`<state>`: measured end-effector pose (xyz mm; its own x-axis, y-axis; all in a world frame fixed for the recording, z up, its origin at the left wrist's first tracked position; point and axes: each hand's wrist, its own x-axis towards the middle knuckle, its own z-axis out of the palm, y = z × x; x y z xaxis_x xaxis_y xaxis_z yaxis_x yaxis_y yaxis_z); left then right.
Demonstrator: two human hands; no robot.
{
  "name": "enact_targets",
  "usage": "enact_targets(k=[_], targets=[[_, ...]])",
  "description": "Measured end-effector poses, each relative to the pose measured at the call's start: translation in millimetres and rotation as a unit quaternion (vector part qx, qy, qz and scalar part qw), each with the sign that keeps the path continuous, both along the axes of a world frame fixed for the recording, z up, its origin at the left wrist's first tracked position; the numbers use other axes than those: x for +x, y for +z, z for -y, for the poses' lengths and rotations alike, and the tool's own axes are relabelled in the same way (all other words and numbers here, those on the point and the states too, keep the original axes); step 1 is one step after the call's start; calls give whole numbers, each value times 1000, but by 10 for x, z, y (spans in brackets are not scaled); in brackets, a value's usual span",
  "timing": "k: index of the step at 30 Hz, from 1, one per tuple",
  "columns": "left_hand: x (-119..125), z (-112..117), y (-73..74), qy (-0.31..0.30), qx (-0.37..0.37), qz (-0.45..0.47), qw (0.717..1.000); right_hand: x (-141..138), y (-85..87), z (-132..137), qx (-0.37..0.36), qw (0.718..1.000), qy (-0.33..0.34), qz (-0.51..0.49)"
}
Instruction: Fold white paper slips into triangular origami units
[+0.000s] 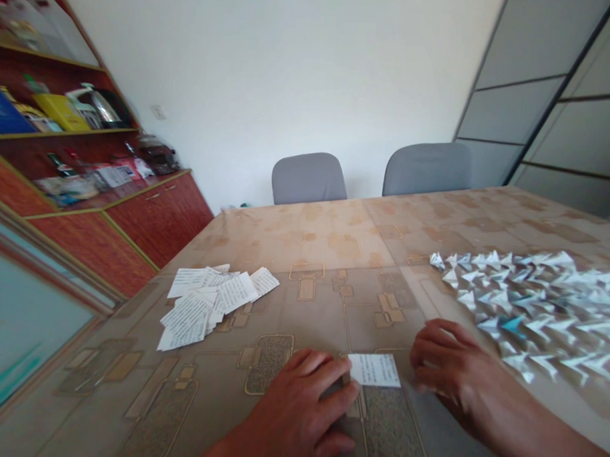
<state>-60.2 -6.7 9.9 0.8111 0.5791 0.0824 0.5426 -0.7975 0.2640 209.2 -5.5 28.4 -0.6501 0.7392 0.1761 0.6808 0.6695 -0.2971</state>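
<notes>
A small white slip of printed paper (pixel 375 370) lies flat on the patterned tablecloth (pixel 326 322) between my two hands. My left hand (pixel 311 405) rests palm down with its fingers apart, and its fingertips reach the slip's left edge. Just off the right edge of that slip is my right hand (pixel 453 367), fingers loosely bent, with nothing visible in them. A loose pile of similar printed slips (pixel 207 302) lies to the left. Rows of small folded paper pieces (pixel 547 303) stand on the right, beyond my right hand.
Two grey chairs (pixel 309 179) back onto the far table edge, before a white wall (pixel 290 68). A reddish wooden cabinet (pixel 160 217) with bottles, a kettle (pixel 104 107) and packages stands at the left. Grey panelled doors (pixel 520 96) are at the right.
</notes>
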Motion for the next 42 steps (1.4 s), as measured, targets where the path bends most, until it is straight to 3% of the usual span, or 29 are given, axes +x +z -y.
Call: enact_targets(k=[5, 11, 17, 24, 30, 36, 42], targets=[[32, -12, -29, 7, 4, 17, 1000, -33, -87, 22, -14, 995, -64, -76], [144, -20, -98, 34, 20, 6, 999, -185, -203, 19, 28, 998, -27, -50], [269, -116, -56, 43, 50, -9, 998, -233, -274, -33, 97, 995, 5, -25], [452, -180, -66, 66, 76, 128, 987, -219, -185, -9, 42, 995, -33, -83], [535, -111, -112, 150, -17, 276, 949, -310, -153, 60, 9, 982, -53, -179], [537, -129, -129, 198, -121, 285, 930, -385, -210, 42, 7, 976, -82, -200], [463, -211, -97, 270, -308, 314, 857, -130, -174, -86, -2, 954, -199, -225]])
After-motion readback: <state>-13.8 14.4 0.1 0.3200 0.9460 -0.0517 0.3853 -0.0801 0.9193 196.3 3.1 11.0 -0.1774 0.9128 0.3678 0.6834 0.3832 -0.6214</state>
